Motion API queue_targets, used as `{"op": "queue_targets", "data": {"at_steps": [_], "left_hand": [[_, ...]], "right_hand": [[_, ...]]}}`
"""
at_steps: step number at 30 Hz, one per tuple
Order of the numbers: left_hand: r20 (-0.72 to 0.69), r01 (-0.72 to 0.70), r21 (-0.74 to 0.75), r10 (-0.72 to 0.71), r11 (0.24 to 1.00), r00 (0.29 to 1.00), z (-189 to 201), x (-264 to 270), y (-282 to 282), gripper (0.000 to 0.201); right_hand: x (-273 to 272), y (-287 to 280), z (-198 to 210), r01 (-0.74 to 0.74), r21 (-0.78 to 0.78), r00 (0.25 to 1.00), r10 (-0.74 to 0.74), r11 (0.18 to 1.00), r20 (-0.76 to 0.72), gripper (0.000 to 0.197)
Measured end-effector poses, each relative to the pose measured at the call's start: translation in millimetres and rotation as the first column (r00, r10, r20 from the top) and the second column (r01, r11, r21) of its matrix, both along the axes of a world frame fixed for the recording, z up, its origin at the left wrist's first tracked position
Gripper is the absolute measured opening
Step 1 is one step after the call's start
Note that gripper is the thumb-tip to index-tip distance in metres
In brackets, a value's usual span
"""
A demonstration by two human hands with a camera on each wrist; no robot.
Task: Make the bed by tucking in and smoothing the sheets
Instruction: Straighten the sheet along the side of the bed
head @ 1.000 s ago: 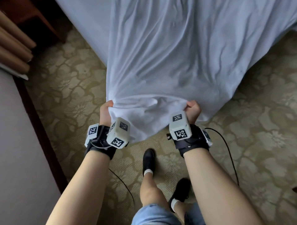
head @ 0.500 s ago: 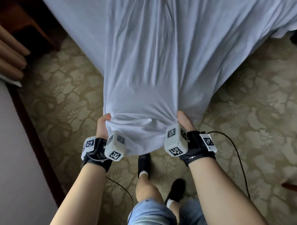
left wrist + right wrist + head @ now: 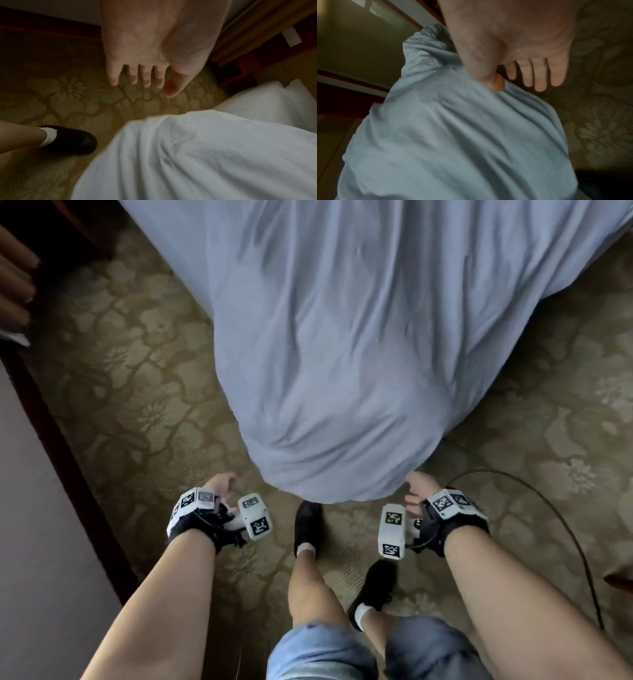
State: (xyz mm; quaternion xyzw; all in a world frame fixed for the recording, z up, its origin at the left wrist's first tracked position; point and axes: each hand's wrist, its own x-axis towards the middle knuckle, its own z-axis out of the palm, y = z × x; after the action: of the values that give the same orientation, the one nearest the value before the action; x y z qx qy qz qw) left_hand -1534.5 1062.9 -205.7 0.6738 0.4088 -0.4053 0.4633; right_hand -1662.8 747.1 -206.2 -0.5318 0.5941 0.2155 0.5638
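Observation:
A pale blue-white sheet [image 3: 342,354] hangs off the bed's corner in a rounded, wrinkled bulge down toward the carpet. My left hand [image 3: 222,484] hovers to the left of the sheet's lower end, clear of it, fingers [image 3: 145,78] spread and empty over the carpet. My right hand [image 3: 416,487] is at the bulge's lower right edge, fingers [image 3: 539,78] straight; its thumb [image 3: 496,82] touches the sheet [image 3: 453,135] without gripping. The sheet [image 3: 188,155] fills the lower right of the left wrist view.
Patterned olive carpet [image 3: 137,388] surrounds the bed corner. A wall with dark skirting [image 3: 68,474] runs along the left, curtain folds [image 3: 13,282] at top left. My black shoes [image 3: 308,522] stand just under the sheet's end. A black cable [image 3: 548,508] loops over the carpet at right.
Both hands gripped the bunched sheet corner before; now they have let go and moved apart to either side. The sheet has dropped and hangs free in a rounded bulge.

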Motion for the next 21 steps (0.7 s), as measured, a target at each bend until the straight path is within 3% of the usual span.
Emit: {"op": "queue_targets", "data": {"at_steps": [2, 5, 7, 13, 21], "left_hand": [[0.021, -0.058, -0.051, 0.06, 0.997, 0.998, 3, -2, -7, 0.031], [0.068, -0.129, -0.142, 0.14, 0.981, 0.988, 17, -5, -28, 0.014], [0.111, -0.135, -0.177, 0.156, 0.975, 0.982, 26, -7, -45, 0.017], [0.188, -0.019, -0.222, 0.061, 0.975, 0.98, 76, -13, -116, 0.019], [0.249, 0.128, -0.319, -0.048, 0.939, 0.967, 135, -43, -225, 0.02]], "right_hand": [[-4, -9, -4, 0.071, 0.059, 0.996, -0.074, 0.996, 0.048, 0.034], [-3, -16, 2, 0.121, 0.109, 0.987, -0.131, 0.987, 0.089, 0.017], [0, -22, 9, 0.124, 0.106, 0.985, -0.135, 0.987, 0.108, 0.023], [-8, -46, 46, 0.086, 0.129, 0.974, -0.11, 0.988, 0.196, 0.027], [-47, -125, 96, 0.125, 0.053, 0.955, -0.135, 0.991, 0.263, 0.027]]}}
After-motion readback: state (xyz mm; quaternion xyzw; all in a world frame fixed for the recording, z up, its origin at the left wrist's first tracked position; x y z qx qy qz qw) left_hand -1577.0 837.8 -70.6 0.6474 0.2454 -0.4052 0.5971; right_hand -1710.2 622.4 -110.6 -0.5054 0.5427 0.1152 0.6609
